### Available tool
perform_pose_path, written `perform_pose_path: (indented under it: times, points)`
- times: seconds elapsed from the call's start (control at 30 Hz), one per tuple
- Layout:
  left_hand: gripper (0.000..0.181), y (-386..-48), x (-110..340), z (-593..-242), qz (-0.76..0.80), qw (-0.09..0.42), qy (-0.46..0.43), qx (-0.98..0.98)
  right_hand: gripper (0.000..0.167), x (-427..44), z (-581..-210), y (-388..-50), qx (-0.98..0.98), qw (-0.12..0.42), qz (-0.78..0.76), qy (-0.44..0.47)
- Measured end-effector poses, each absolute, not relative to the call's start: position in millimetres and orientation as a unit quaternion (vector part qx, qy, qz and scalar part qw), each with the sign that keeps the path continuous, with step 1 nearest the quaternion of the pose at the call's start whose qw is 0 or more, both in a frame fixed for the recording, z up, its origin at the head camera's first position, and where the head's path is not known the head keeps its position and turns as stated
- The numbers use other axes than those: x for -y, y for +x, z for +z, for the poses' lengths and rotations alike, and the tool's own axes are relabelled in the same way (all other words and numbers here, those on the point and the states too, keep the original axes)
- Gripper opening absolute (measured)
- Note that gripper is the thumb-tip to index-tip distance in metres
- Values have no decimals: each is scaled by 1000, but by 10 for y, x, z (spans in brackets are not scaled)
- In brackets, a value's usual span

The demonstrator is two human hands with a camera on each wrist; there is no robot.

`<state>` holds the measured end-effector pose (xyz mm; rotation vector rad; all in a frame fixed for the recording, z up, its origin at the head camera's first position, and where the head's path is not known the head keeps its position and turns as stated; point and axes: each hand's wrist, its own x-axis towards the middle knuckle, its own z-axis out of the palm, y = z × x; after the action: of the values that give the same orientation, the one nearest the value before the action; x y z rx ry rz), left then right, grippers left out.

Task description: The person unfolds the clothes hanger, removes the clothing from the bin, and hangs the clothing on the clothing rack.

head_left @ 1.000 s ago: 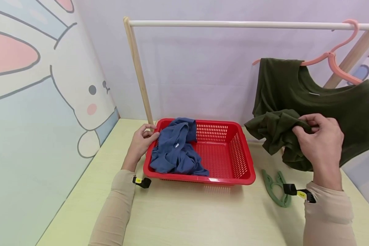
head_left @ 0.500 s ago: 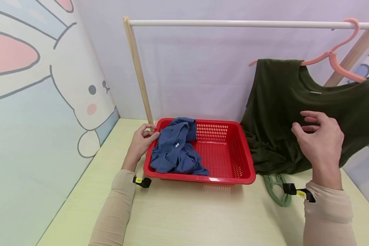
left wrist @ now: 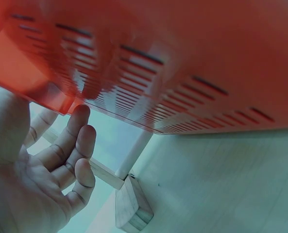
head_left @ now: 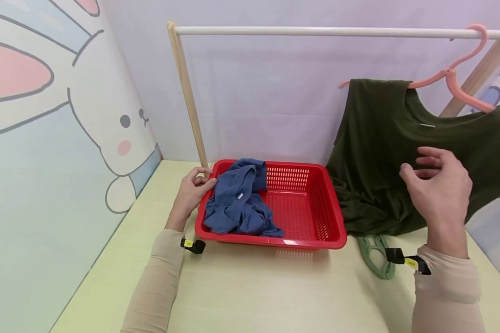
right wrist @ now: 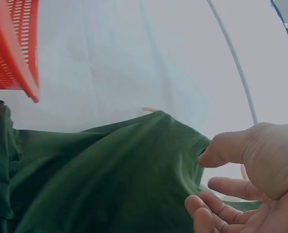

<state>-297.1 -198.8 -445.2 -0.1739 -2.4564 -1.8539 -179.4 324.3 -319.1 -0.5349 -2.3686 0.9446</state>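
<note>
My left hand [head_left: 191, 190] holds the left rim of a red plastic basket [head_left: 308, 243], fingers under the rim in the left wrist view. Inside the basket, on its left side, lies a crumpled blue garment [head_left: 239, 203] with a small white label. An olive-green shirt [head_left: 379, 152] hangs on a pink hanger [head_left: 462, 95] at the right end of the rail, its hem bunched on the table. In front of the shirt is my right hand [head_left: 443, 185], fingers loosely bent and holding nothing. The right wrist view shows the same hand [right wrist: 245, 179] beside the green fabric.
A white rail [head_left: 300, 31] on wooden posts [head_left: 187, 92] spans the back. One green folding hanger [head_left: 377, 263] lies on the table right of the basket, partly under the shirt. A wall with a rabbit drawing [head_left: 121, 134] borders the left side.
My right hand has let go of the shirt's bunched lower part, which dropped to the table and now partly covers the green hanger. The hand then shifted slightly right. My left hand stayed put.
</note>
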Motion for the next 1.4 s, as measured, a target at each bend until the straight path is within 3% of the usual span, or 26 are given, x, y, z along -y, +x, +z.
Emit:
perform_pose_path:
  times: [0.17, 0.5, 0.83, 1.07, 1.4]
  points:
    - [45, -2980, 1969, -4454, -603, 32, -58, 795, 64, -3211, -3134, -1727, 858, 292, 355, -229]
    - [43, -2975, 1994, -4492, -614, 36, -56, 786, 62, -3231, -3099, -1543, 853, 311, 341, -242]
    - [45, -2973, 2008, -4485, -600, 31, -56, 797, 61, -3360, -3403, -1214, 869, 271, 338, -240]
    - [44, -2971, 2018, -4510, -605, 32, -54, 794, 49, -3421, -3784, -1085, 843, 248, 405, -253]
    - [45, -2973, 1992, -4496, -603, 31, -53, 795, 64, -3302, -4276, -1086, 865, 158, 391, -271]
